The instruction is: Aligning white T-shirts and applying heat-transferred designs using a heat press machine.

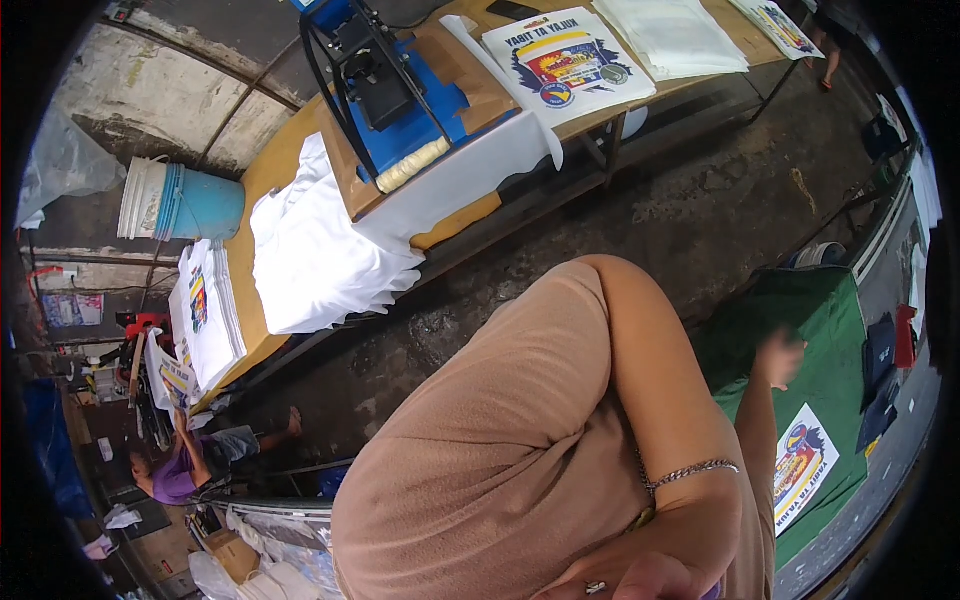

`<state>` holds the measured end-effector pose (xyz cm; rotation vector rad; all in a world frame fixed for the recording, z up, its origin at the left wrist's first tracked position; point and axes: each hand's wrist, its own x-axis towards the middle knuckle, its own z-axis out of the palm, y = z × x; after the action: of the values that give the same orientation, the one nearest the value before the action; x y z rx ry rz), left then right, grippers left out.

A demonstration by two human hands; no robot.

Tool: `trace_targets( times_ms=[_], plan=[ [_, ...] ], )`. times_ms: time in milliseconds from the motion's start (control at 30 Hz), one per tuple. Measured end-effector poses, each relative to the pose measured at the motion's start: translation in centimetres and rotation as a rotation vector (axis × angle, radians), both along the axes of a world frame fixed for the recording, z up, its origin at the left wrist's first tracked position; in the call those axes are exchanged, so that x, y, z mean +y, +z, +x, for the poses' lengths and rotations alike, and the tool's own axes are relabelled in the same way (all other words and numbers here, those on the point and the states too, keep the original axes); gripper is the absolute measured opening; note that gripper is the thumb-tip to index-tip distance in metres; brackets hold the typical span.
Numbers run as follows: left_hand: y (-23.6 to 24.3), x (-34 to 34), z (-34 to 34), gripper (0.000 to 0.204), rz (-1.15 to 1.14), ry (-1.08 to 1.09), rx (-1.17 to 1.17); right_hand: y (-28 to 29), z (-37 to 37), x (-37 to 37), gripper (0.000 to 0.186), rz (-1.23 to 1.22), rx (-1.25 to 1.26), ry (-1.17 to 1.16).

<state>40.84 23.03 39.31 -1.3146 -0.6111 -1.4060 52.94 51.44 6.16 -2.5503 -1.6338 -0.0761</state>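
Note:
My left arm, in a brown sleeve, bends sharply at the elbow, with a chain bracelet (697, 471) at the wrist. The left hand (645, 578) is at the lower edge with a ring on one finger; the frame cuts it off, and whether it holds anything cannot be seen. Past that arm, my right forearm reaches to the right hand (780, 360) over a green cloth (830, 300). Blur covers its fingers. Beside this forearm lies a white sheet with a colourful printed design (803, 468) on the cloth.
Across the dark floor (440, 330), a long table (262, 215) bears white shirts (320, 250), a blue-and-black heat press (375, 90) and printed white pieces (565, 65). Stacked buckets (190, 200) stand behind. At left, a person in purple (180, 475) handles a printed piece (172, 375).

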Motion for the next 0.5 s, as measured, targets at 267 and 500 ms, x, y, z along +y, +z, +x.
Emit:
trace_targets(
  times_ms=[267,500],
  plan=[
    [-0.45,0.04,-0.19,0.045,0.002,-0.025,-0.019,-0.02,0.01,0.04,0.069,-0.018,-0.009,-0.006],
    [-0.84,0.09,-0.41,0.046,0.007,-0.049,-0.031,-0.50,0.22,0.22,0.069,0.006,-0.029,-0.010]
  ],
)
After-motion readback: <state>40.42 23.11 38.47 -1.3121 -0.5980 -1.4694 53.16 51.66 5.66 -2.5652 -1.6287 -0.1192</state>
